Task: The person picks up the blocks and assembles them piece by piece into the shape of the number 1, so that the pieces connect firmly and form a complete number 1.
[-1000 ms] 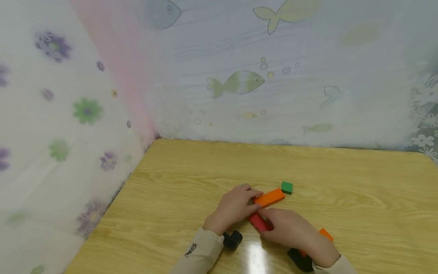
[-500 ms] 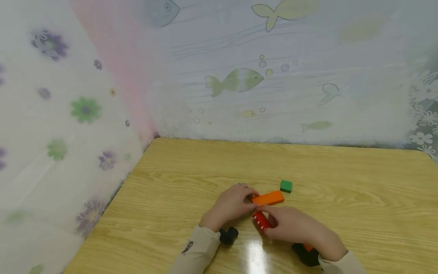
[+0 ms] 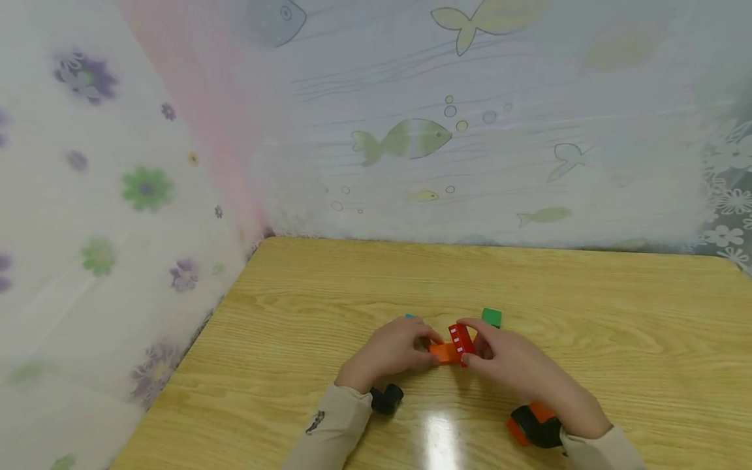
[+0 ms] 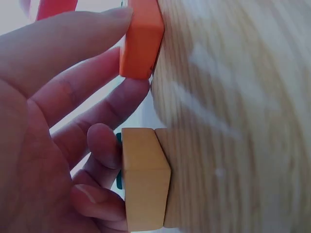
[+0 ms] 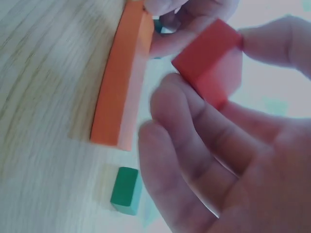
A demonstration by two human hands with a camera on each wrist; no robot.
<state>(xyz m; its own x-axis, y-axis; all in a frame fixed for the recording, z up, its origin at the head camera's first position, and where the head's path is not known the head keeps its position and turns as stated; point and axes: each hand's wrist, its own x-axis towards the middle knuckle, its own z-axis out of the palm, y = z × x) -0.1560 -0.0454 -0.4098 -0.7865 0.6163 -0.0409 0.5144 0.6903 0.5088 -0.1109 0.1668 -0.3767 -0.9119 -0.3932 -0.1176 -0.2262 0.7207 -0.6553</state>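
In the head view my right hand pinches a red block with white squares along one side, lifted and tilted over an orange block. That long orange block lies on the table. My left hand pinches its left end between thumb and fingers. Under the left hand's lower fingers, in the left wrist view, stands a yellowish block with a thin teal edge showing behind it. A small green block rests just past the orange block's far end.
The wood-grain table meets a fish-patterned sheet at the back and a flowered sheet on the left. Black wrist-worn devices sit under both wrists, the right one with orange parts.
My right hand has lifted the red block from the table in front and carried it up and away, over the orange block. My left hand stays at the orange block, which has shifted slightly nearer.
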